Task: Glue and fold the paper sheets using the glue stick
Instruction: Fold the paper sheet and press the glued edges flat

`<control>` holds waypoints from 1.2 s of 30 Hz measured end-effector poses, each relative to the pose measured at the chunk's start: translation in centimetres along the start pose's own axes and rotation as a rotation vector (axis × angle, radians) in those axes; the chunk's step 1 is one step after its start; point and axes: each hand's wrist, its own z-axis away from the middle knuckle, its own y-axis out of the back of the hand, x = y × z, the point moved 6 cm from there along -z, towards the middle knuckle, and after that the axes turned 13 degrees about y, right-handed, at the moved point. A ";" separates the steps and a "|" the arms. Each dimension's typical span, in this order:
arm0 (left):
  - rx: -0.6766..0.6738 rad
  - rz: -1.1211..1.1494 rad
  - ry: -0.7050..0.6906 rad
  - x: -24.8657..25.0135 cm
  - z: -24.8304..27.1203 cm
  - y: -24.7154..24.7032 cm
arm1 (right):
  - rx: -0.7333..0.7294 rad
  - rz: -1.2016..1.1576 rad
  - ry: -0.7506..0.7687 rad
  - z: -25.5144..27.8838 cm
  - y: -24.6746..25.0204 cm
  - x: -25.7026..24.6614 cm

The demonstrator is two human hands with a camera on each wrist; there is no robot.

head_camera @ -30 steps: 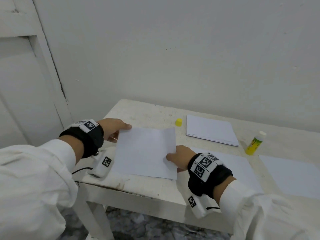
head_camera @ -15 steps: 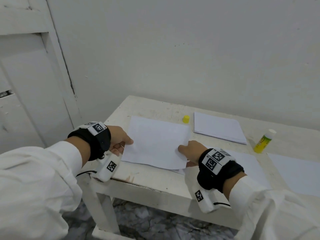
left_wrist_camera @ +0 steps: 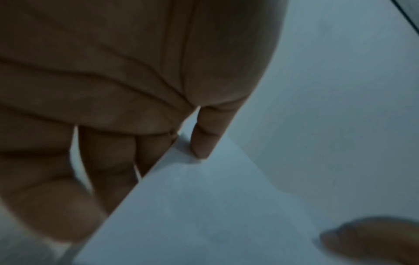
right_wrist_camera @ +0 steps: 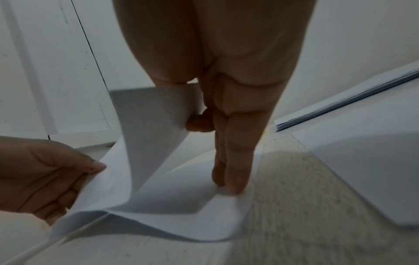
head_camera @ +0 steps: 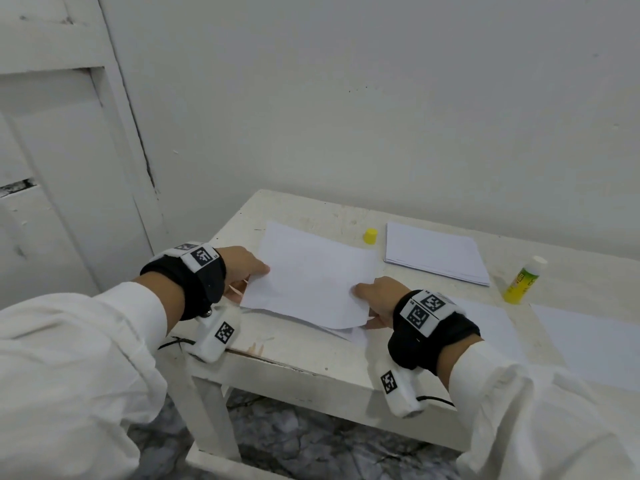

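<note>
A white paper sheet (head_camera: 311,275) lies doubled over near the table's front left corner, and both hands hold it. My left hand (head_camera: 249,268) pinches its left edge, with the thumb on top (left_wrist_camera: 201,143) and the fingers beneath. My right hand (head_camera: 377,296) pinches the raised upper flap (right_wrist_camera: 154,114) between thumb and a finger. Its other fingers (right_wrist_camera: 231,179) press the lower layer to the table. The yellow-green glue stick (head_camera: 523,282) stands uncapped at the right. Its yellow cap (head_camera: 370,236) sits behind the sheet.
A stack of white sheets (head_camera: 433,252) lies at the back of the white table (head_camera: 294,355). Two more loose sheets lie to the right, one (head_camera: 495,323) by my right wrist and one (head_camera: 588,341) at the far right. A wall is behind, a door to the left.
The sheet and both hands have moved away from the table's front edge toward the back. A lower layer now peeks out under the near right corner.
</note>
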 end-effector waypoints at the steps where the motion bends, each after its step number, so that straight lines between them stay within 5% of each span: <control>1: -0.020 -0.012 0.002 0.0 0.2 -0.4 | -0.017 0.017 0.014 0.0 0.0 0.1; 3: -0.063 -0.034 0.035 -0.3 0.5 -1.4 | -0.053 0.077 0.034 0.0 -0.2 0.1; 10: 0.104 0.038 0.074 -0.9 0.0 -1.5 | -0.072 0.160 0.038 0.2 -0.3 0.0; 15: -0.037 0.306 0.114 -1.0 0.7 -2.5 | -0.054 0.142 0.040 0.0 0.0 0.3; 26: -0.021 0.081 0.135 -0.4 1.9 -3.1 | -0.117 0.120 0.045 0.2 -0.3 -0.1; 32: 0.015 0.155 0.169 -0.6 1.6 -3.6 | -0.121 0.207 0.060 0.0 -0.3 -0.4; 36: -0.096 0.273 0.192 -0.6 1.7 -3.7 | -0.129 0.242 0.069 0.2 -0.2 -0.5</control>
